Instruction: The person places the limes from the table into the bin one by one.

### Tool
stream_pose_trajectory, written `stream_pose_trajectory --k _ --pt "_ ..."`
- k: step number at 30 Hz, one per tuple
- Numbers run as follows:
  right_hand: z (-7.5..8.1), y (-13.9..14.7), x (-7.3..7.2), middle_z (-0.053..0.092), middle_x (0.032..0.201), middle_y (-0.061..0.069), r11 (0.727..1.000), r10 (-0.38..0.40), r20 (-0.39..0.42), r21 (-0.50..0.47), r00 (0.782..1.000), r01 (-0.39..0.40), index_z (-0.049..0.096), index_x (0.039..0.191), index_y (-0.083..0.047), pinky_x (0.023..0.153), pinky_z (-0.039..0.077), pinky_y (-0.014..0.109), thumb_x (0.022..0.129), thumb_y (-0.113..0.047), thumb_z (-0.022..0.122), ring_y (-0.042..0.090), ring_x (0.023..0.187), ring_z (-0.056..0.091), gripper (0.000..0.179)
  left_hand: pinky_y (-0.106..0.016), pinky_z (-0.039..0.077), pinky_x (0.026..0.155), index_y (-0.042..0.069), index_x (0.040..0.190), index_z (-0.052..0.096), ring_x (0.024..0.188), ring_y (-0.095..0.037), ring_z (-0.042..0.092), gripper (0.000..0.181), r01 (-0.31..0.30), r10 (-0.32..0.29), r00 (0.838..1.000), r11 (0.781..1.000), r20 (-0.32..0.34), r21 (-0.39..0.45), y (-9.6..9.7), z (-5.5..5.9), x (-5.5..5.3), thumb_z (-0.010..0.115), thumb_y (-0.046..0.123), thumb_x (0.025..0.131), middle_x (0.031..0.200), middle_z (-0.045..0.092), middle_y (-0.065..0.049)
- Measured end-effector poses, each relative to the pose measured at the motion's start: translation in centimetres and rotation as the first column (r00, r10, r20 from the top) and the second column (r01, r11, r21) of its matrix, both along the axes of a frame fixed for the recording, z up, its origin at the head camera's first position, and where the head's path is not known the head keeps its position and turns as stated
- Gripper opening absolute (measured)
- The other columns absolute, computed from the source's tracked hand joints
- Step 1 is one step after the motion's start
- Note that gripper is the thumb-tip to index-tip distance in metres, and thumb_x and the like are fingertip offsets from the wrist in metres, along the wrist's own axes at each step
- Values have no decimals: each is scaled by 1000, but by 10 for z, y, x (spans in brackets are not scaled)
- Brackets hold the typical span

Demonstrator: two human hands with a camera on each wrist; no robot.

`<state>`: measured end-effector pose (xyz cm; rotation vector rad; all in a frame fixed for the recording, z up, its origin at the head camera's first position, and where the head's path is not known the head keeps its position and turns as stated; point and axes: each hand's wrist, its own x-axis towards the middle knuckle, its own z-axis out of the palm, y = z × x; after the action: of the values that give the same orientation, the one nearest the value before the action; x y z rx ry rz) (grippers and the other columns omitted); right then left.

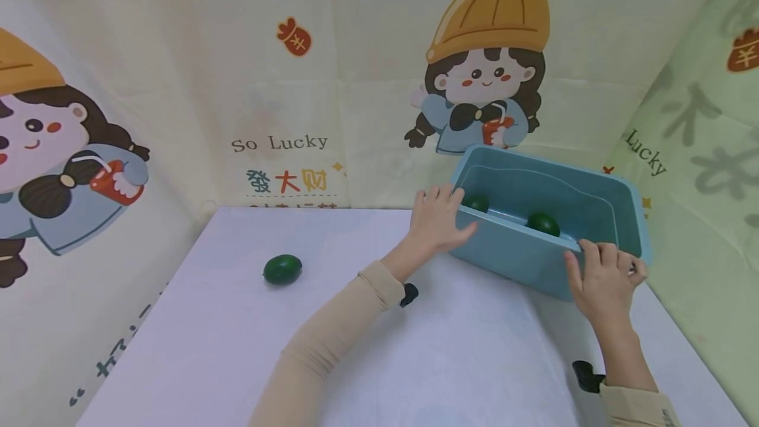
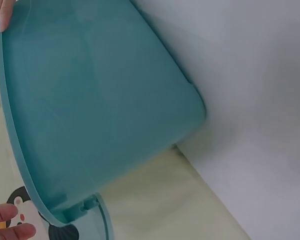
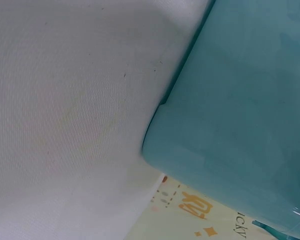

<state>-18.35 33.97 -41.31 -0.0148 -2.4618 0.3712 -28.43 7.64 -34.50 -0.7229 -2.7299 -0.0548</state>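
Observation:
A light blue plastic bin (image 1: 510, 249) stands at the back right of the table, set at an angle. My left hand (image 1: 435, 221) is at its front left corner, fingers spread and fairly straight; some fingertips (image 2: 17, 231) show beside the rim in the left wrist view. At the front right, my right hand (image 1: 606, 285) grips the rim, fingers curled over it and thumb along the outer wall. Inside lie two dark green oval fruits, one in the middle (image 1: 543, 223) and one at the left (image 1: 476, 203), partly hidden. Another green fruit (image 1: 282, 269) lies on the table to the left.
A white cloth covers the table (image 1: 450, 361). Printed curtains (image 1: 367, 84) hang behind it and at both sides, close to the bin's back and right end. Black straps (image 1: 587, 376) show near both wrists.

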Motion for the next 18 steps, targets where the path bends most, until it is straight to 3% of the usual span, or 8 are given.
stream_pose_trajectory --k 8,18 --pt "1 -1 0 34 105 27 1000 -10 28 -2 1000 10 42 116 6 87 5 60 99 -36 32 44 99 26 47 -40 31 89 20 121 46 99 -17 39 56 -6 7 1000 999 -23 35 -22 -6 0 42 61 82 110 46 6" --pt "2 -2 1 34 105 27 1000 -2 16 -4 1000 2 43 115 7 87 5 60 99 -37 31 44 98 26 48 -41 31 91 19 122 47 102 -20 39 57 -14 15 1000 997 -19 75 -45 -16 3 44 59 83 112 46 2"
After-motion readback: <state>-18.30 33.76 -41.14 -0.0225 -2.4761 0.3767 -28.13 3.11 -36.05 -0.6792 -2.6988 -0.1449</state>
